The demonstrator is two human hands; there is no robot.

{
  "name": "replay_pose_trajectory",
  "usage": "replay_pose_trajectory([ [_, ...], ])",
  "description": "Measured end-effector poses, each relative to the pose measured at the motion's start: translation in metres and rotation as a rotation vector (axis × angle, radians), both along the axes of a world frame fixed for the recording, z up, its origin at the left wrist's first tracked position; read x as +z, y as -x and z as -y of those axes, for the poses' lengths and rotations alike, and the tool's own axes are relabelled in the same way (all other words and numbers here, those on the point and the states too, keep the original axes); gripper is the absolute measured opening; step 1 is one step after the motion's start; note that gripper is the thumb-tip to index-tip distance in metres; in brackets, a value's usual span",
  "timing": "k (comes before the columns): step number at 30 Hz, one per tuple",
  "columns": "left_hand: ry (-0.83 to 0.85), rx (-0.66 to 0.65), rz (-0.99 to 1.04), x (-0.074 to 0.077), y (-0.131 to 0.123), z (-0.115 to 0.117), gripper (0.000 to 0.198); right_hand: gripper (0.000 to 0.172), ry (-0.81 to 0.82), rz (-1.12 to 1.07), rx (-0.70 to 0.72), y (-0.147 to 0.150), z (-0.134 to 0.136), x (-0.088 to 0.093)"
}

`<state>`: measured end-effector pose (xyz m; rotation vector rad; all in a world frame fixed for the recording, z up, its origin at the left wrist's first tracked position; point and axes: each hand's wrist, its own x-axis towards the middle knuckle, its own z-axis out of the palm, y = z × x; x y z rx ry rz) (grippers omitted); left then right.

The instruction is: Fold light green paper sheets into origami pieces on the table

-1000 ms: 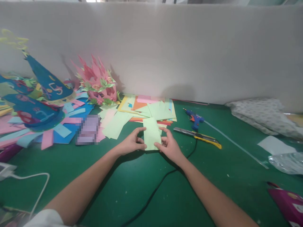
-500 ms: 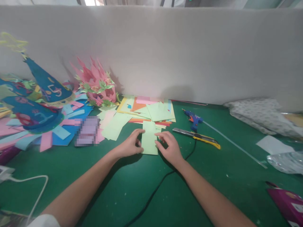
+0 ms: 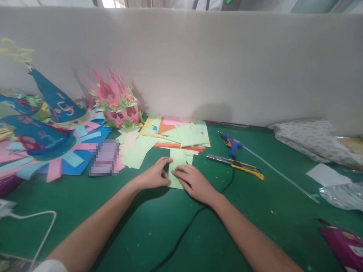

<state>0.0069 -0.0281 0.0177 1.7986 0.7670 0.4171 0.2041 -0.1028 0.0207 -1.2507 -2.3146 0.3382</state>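
Observation:
A light green paper strip [image 3: 178, 160] lies flat on the green table [image 3: 159, 226] just in front of me. My left hand [image 3: 154, 175] pinches its left edge with curled fingers. My right hand [image 3: 193, 182] lies flat over the strip's lower part and presses it down, fingers stretched toward the left. Only the strip's upper half shows between the two hands.
A heap of coloured paper sheets [image 3: 178, 134] lies behind the strip. A blue glue gun [image 3: 232, 145] and a yellow utility knife [image 3: 236, 164] sit to the right, with a black cord [image 3: 181, 238] trailing toward me. Pink paper flower [image 3: 116, 100] and blue paper cones [image 3: 53, 98] crowd the left.
The strip, held up by both hands a second ago, now lies on the table. My right hand has slid left over it and flattened on top.

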Motion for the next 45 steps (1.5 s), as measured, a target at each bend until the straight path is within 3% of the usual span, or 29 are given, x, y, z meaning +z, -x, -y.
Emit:
replay_pose_trajectory([
  [20, -0.008, 0.027, -0.046, 0.001, 0.003, 0.002, 0.078, 0.058, 0.063, 0.192, -0.057, 0.007, 0.002, 0.004],
  [26, -0.081, 0.013, -0.09, 0.005, 0.004, 0.002, 0.067, 0.058, 0.075, 0.183, -0.054, 0.009, 0.002, 0.006],
  [32, -0.07, 0.085, -0.136, 0.011, 0.0, 0.007, 0.067, 0.055, 0.076, 0.176, -0.057, 0.007, 0.002, 0.004],
  [34, -0.146, 0.153, -0.178, 0.013, -0.003, 0.01, 0.059, 0.055, 0.076, 0.171, -0.056, 0.007, 0.002, 0.003],
  [37, -0.387, 0.217, -0.238, 0.014, -0.008, 0.011, 0.043, 0.055, 0.073, 0.152, -0.047, 0.007, 0.001, 0.003],
  [41, -0.577, 0.029, -0.14, 0.008, -0.011, 0.008, 0.039, 0.05, 0.072, 0.09, -0.034, 0.007, 0.001, 0.007],
  [45, -0.589, -0.135, -0.12, 0.003, -0.01, 0.005, 0.049, 0.045, 0.113, -0.054, -0.019, 0.004, 0.0, 0.007],
])
